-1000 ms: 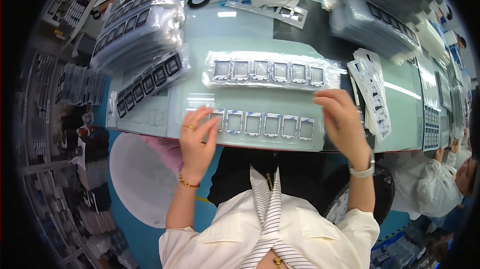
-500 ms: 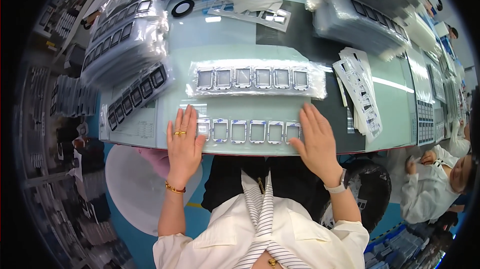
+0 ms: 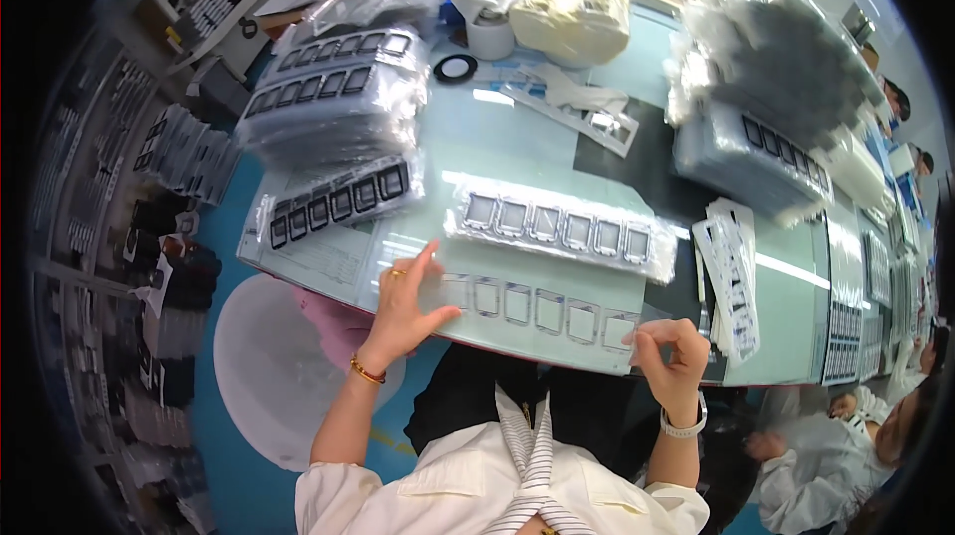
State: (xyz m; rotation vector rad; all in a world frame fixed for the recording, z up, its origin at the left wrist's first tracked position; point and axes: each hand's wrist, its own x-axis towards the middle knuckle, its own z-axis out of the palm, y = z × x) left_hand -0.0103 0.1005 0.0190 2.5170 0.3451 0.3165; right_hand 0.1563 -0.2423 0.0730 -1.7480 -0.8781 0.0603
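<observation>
A clear film strip carrying a row of several rectangular frame outlines runs along the near edge of the table. At its right end, my right hand pinches the corner between thumb and fingers. My left hand is by the left end, thumb and forefinger spread apart with nothing between them; whether it touches the film I cannot tell. Just beyond the strip is a pile of similar strips in clear plastic, their grey-white frames facing up.
Bagged black frames lie at the left, below a tall plastic-wrapped stack. Another high stack stands at the right, near loose white cut-out strips. A black tape roll lies farther back. Beside the table is a white bin.
My right hand has gone from lying flat to pinching the strip's right end. My left hand has lifted from flat, fingers now spread. The strip looks tilted, and the whole view has shifted.
</observation>
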